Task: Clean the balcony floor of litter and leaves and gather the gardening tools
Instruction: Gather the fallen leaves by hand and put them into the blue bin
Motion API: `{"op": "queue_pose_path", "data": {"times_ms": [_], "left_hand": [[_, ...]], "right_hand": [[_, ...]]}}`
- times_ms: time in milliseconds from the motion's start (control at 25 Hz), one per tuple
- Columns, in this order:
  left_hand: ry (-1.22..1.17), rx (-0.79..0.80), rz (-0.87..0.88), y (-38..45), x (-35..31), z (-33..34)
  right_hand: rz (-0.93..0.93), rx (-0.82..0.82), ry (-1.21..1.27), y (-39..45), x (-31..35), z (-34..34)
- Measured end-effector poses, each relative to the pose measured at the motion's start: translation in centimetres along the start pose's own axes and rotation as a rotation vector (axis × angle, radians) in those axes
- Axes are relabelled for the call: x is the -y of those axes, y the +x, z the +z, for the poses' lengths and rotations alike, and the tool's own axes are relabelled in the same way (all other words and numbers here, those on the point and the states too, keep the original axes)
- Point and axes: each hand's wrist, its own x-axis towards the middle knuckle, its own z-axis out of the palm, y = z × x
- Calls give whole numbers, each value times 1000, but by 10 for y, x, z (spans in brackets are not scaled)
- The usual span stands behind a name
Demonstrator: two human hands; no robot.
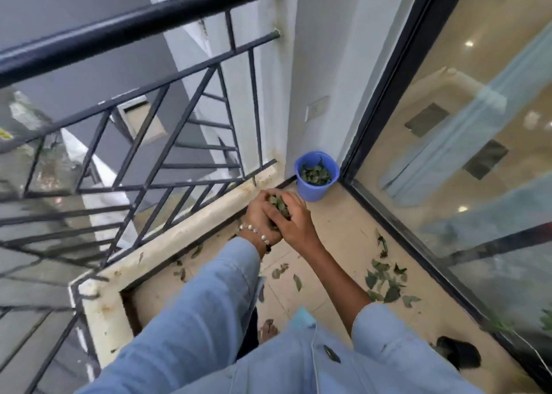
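Observation:
Both my hands are cupped together around a bunch of green leaves [279, 205], held above the floor a little short of the bucket. My left hand [259, 217], with a bead bracelet on its wrist, curls round the left side of the bunch. My right hand [291, 220] closes over it from the right. A blue bucket [316, 189] stands in the far corner, partly filled with leaves. More loose leaves [383, 283] lie on the beige tiled floor [337, 232] to my right and some near the parapet [182, 272].
A black metal railing [167, 119] on a low cream parapet [167, 241] bounds the balcony on the left. A glass sliding door with a dark frame [397, 223] runs along the right. A dark object [458, 353] lies on the floor at lower right. My bare foot [268, 331] shows below.

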Motion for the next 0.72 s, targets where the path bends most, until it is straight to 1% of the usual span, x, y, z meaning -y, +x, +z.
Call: {"op": "queue_pose_path", "data": {"times_ms": [40, 80, 200, 240, 280, 320, 360, 440, 560, 640, 720], "left_hand": [[-62, -9, -80, 8, -8, 9], [-66, 5, -132, 26, -21, 28], [43, 70, -199, 74, -48, 75], [26, 69, -217, 91, -55, 84], [55, 47, -210, 115, -63, 96], [75, 58, -238, 139, -72, 106], [86, 38, -275, 165, -83, 118], [107, -25, -270, 209, -99, 136], [249, -151, -230, 267, -113, 158], [301, -160, -238, 307, -117, 169], [386, -180, -254, 337, -118, 177]], "right_hand": [[-8, -59, -26, 14, 2, -8], [11, -110, -24, 39, -7, -16], [62, -299, -21, 96, -30, -34], [92, -335, -15, 115, -41, -40], [128, -370, -10, 138, -54, -45], [178, -403, -7, 161, -64, -50], [232, -433, -9, 186, -72, -55], [353, -487, 8, 228, -87, -60], [468, -598, 67, 280, -98, -68], [575, -667, 178, 309, -112, -72], [655, -703, 274, 330, -129, -76]]}}
